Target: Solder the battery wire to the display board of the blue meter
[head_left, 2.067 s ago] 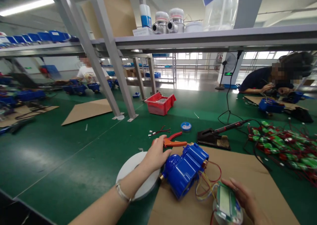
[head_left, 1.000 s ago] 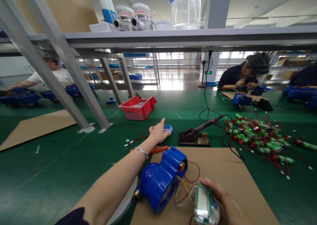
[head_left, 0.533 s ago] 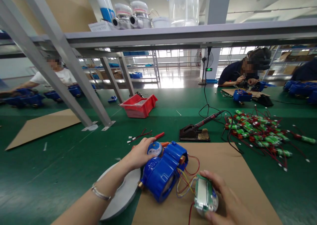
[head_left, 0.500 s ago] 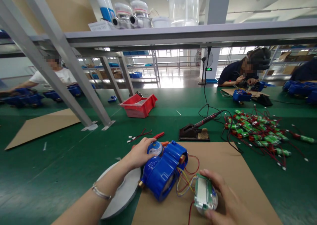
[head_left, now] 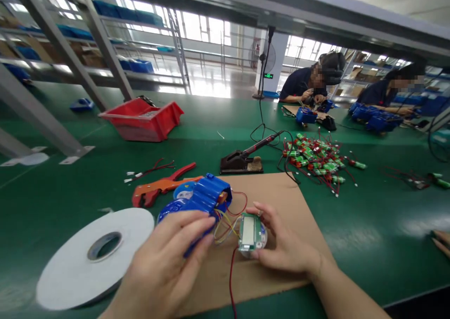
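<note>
My right hand (head_left: 281,244) grips a green circuit board with a display screen (head_left: 249,231) by its edges, thumb below and fingers above. A clear round casing shows behind the board. Coloured wires (head_left: 225,227) run from it to a blue meter housing (head_left: 207,195) lying on the cardboard sheet (head_left: 274,192). My left hand (head_left: 176,253) is in front of the housing, partly hiding it. Its fingers are curled, with a small gap between thumb and fingertips and nothing visible in it. The housing's round blue lid (head_left: 184,191) stands open behind.
Left lies a white roll (head_left: 70,253); beyond it are orange-red pliers (head_left: 158,188) and a red bin (head_left: 144,122). A soldering iron in its stand (head_left: 246,157) and a pile of green batteries (head_left: 316,155) lie behind the cardboard. Co-workers (head_left: 309,82) sit across the table.
My left hand has left the lid and come nearer, in front of the housing. My right hand still holds the board. The view has turned right and down.
</note>
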Motion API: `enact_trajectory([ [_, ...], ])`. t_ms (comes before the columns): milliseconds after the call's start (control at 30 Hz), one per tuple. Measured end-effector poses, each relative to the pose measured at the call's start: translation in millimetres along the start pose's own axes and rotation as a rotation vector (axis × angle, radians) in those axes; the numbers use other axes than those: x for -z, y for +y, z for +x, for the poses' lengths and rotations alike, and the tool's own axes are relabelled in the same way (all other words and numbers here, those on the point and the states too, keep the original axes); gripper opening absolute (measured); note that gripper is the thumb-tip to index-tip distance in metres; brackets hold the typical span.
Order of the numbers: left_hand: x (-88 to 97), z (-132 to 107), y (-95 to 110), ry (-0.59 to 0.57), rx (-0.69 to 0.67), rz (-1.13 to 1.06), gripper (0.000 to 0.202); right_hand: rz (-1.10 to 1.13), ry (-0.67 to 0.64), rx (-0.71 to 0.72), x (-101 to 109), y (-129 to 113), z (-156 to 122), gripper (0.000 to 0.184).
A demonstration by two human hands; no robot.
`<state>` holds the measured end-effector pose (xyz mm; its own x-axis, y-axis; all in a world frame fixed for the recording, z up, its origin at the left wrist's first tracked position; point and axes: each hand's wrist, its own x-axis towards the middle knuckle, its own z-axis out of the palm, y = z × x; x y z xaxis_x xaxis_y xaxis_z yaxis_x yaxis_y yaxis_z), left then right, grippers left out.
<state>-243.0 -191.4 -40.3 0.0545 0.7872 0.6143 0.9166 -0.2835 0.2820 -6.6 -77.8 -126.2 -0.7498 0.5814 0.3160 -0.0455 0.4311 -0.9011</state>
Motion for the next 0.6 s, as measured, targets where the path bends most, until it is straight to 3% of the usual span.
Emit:
enact_trajectory([
  [67, -14.2, -13, 17, -0.063, -0.072, -0.028, 0.021, 0.008, -0.001, 0.004, 2, 0, 0, 0.090],
  [100, -22.0, -17, 22, -0.084, -0.036, -0.029, 0.023, 0.013, 0.000, 0.001, 3, 0, 1, 0.091],
  [200, -43.3, -22, 23, -0.245, 0.219, -0.145, 0.032, 0.049, 0.001, -0.006, 6, -1, 2, 0.092],
  [300, -56.6, -22, 19, -0.444, 0.409, -0.370, 0.024, 0.122, -0.023, -0.007, 8, -1, 6, 0.094],
  [367, -60.2, -20, 18, -0.452, 0.410, -0.396, 0.023, 0.165, -0.048, -0.014, 10, -1, 10, 0.096],
  [467, -61.2, -17, 17, -0.372, 0.303, -0.331, 0.023, 0.196, -0.074, -0.028, 12, -2, 15, 0.098],
  [600, -64.6, -14, 15, -0.350, 0.195, -0.385, 0.024, 0.303, -0.110, -0.135, 17, 1, 20, 0.095],
])
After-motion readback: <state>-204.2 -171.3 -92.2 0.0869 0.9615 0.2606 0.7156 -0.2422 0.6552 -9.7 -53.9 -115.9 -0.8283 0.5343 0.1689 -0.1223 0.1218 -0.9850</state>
